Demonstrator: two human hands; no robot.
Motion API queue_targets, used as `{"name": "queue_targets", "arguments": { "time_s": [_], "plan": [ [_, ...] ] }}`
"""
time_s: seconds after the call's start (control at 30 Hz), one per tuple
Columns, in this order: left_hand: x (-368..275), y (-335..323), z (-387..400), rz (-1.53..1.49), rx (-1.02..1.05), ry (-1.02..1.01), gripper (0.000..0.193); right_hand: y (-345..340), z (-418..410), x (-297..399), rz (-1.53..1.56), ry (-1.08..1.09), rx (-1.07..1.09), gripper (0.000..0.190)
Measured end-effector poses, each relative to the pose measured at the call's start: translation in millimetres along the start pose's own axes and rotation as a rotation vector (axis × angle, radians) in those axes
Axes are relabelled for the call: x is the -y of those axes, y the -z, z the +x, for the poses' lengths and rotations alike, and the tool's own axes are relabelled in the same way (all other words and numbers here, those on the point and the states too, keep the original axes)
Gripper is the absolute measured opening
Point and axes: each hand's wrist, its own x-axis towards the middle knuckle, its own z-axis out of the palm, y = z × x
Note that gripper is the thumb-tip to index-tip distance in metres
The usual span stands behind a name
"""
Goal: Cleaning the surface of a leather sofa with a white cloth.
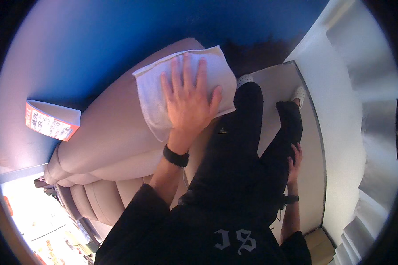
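My left hand (pixel 189 102) lies flat on a white cloth (pixel 149 96), palm down with the fingers spread. Under the cloth is a broad padded part of a brown upholstered sofa (pixel 119 122). The cloth covers part of that surface, and its right edge reaches close to my dark trouser leg. My right hand (pixel 295 164) rests against my other leg near the knee, fingers a little apart, with no object visible in it. Each wrist wears a black band.
A folded card (pixel 49 121) with printed writing stands beyond the sofa, by a blue wall (pixel 136 29). Pleated sofa cushions (pixel 102 198) lie at lower left. A pale curtain (pixel 374 132) hangs at right, and a cardboard box (pixel 320 246) sits at lower right.
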Motion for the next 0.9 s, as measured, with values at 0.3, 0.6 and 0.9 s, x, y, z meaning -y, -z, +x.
{"name": "queue_targets", "arguments": {
  "time_s": [0.3,0.6,0.9],
  "plan": [
    [-18,-16,10,-0.072,-0.022,-0.117,0.041,7,-6,1,0.039,-0.008,0.002,0.055],
    [-14,-13,11,-0.214,-0.056,-0.161,0.031,7,-6,-2,-0.006,-0.011,-0.004,0.055],
    [9,16,-1,-0.189,0.022,-0.170,0.042,7,-8,-4,0.033,0.004,-0.013,0.054]
  ]
}}
